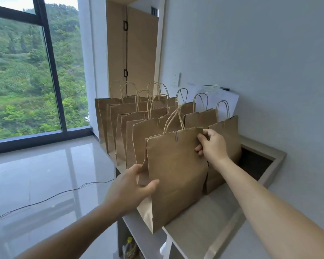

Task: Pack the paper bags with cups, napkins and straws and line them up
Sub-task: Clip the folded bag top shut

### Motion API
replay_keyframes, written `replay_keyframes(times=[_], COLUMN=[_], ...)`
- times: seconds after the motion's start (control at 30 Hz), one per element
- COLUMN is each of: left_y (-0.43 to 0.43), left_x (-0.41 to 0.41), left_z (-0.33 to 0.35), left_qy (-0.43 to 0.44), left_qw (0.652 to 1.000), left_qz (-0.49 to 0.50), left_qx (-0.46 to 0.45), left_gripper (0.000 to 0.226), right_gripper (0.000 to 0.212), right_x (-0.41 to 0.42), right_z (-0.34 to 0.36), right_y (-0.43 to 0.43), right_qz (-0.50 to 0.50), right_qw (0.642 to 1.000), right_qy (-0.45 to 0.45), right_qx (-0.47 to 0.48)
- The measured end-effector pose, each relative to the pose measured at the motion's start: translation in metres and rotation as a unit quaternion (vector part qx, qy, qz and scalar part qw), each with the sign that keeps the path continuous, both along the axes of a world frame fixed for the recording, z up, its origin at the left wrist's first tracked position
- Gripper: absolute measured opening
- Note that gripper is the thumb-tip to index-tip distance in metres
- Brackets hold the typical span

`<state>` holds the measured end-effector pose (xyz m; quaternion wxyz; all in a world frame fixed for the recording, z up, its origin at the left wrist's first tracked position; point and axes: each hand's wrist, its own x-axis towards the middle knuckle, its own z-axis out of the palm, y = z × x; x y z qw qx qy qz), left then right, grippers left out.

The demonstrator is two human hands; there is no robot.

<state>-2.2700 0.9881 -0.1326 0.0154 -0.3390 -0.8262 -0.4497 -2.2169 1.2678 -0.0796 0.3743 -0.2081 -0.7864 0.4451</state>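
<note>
Brown kraft paper fills the middle of the view: the nearest paper bag stands upright on the pale counter, its lower left corner jutting past the counter's front edge, its twisted paper handles leaning back over the bags behind. The left hand pinches the bag's left side fold low down, thumb across the front face and fingers tucked behind the gusset. The right hand clamps the upper right corner of the same bag, thumb and fingers closed on the rim. What the bag holds cannot be seen, since its mouth faces away from the camera. Under the counter, an open shelf shows a yellow-capped pouch. Just right of the held bag, and partly hidden by the right forearm, another bag stands touching it; beyond that lies a dark rectangular recess sunk into the counter. Behind the near bag, more handled paper bags crowd in two rough rows running away toward the door, overlapping so that they cannot be counted exactly. White sheets lean on the wall behind them, below a wall socket. On the glossy tiled floor a black cable trails left. Farthest off, a wooden door and a tall window facing a green hillside.
</note>
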Motion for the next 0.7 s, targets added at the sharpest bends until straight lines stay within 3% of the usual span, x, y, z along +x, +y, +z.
replay_keyframes(times=[0.4,0.7], left_y=[0.048,0.055], left_x=[0.000,0.001], left_z=[-0.036,-0.044], left_qy=[-0.071,-0.066], left_qw=[0.997,0.997], left_qz=[-0.022,-0.010], left_qx=[0.025,0.031], left_gripper=[0.041,0.040], right_gripper=[0.017,0.045], right_x=[0.001,0.008], right_z=[0.010,0.000], right_y=[0.012,0.001], right_qz=[-0.068,-0.075], right_qw=[0.998,0.995], right_qy=[0.015,0.042], right_qx=[0.008,0.059])
